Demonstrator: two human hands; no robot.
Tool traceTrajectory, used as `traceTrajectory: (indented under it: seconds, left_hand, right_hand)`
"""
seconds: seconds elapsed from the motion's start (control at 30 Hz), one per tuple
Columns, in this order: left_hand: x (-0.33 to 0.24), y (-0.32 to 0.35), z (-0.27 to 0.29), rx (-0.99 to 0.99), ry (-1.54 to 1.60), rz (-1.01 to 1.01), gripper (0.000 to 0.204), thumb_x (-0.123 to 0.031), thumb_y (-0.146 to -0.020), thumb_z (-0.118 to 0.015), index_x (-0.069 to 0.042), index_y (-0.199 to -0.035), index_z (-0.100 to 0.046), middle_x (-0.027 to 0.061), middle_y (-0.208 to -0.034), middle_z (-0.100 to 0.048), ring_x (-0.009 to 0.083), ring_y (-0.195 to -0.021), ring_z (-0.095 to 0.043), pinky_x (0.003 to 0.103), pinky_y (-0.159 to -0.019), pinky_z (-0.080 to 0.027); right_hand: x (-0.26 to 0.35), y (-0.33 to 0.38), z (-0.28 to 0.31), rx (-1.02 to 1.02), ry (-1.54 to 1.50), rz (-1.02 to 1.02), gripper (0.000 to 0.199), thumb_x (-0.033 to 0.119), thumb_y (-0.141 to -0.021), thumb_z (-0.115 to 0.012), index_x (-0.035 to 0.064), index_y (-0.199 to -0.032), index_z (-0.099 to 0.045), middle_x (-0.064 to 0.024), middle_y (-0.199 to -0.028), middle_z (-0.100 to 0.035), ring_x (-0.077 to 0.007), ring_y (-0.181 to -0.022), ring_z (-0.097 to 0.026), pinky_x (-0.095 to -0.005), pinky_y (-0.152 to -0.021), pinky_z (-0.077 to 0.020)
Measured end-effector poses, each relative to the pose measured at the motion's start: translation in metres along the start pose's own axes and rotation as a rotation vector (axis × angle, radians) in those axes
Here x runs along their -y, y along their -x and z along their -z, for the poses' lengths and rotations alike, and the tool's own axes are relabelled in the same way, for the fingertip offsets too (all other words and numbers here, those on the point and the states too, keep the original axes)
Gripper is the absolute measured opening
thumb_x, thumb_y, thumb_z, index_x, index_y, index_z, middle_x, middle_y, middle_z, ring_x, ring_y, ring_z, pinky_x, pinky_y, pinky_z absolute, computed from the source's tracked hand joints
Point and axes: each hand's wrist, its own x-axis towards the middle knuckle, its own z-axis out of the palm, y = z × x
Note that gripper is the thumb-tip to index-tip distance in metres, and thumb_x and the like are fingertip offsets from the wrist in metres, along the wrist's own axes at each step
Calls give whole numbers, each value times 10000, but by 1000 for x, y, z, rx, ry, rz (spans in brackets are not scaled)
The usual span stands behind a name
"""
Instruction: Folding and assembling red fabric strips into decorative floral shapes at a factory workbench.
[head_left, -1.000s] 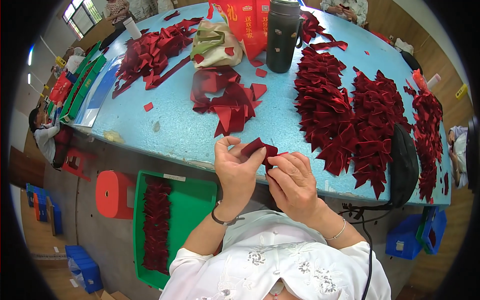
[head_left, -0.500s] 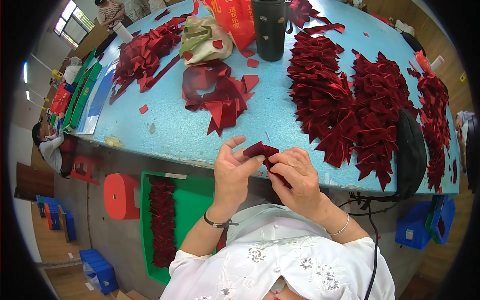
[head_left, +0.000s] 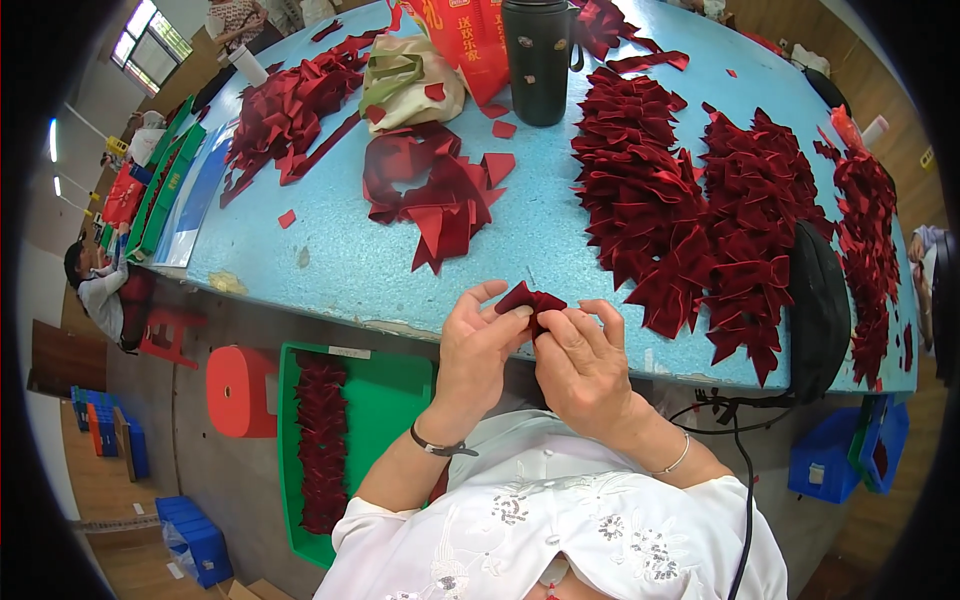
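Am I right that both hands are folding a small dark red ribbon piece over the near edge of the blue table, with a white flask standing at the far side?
Not quite: the flask is black, not white, as the head view shows. The rest holds: the left hand and right hand pinch a small dark red ribbon piece over the near edge of the blue table.

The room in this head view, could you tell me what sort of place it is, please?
Probably a small craft workshop: red ribbon piles cover a blue table, a green tray holds more, and both hands fold one ribbon piece.
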Motion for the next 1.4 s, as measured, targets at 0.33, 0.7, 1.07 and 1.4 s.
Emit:
traceTrajectory:
  seconds: [0.33,0.7,1.07,1.4]
  left_hand:
    - [-7,-6,5,-7,-99,-24,565,-22,-791,-727,55,-1214,-360,129,-934,-646,156,-816,-642,240,-728,-513]
    - [-14,10,-20,14,-220,-73,538,-17,-779,-748,30,-1187,-400,82,-861,-659,109,-714,-630,195,-600,-487]
    - [0,6,-13,115,-303,-80,276,-109,-868,-682,44,-1087,-609,74,-902,-678,111,-762,-630,244,-667,-507]
    - [-3,-10,-17,44,-408,-25,191,-105,-873,-673,11,-1024,-660,51,-898,-682,108,-767,-620,229,-723,-494]
  right_hand:
    - [15,-4,19,53,-72,70,240,23,-673,-698,-41,-885,-608,-152,-1020,-586,-296,-944,-562,-475,-871,-417]
    - [-27,-13,29,209,-837,-678,305,118,-786,-760,-41,-1012,-629,-68,-881,-668,-102,-767,-599,-239,-672,-493]
    - [-30,0,26,149,-1126,-867,251,68,-807,-722,-40,-1025,-658,-70,-890,-684,-103,-807,-629,-231,-727,-516]
    - [-48,9,29,191,-1410,-1005,188,47,-834,-688,-33,-1004,-678,-54,-877,-685,-85,-792,-622,-227,-726,-515]
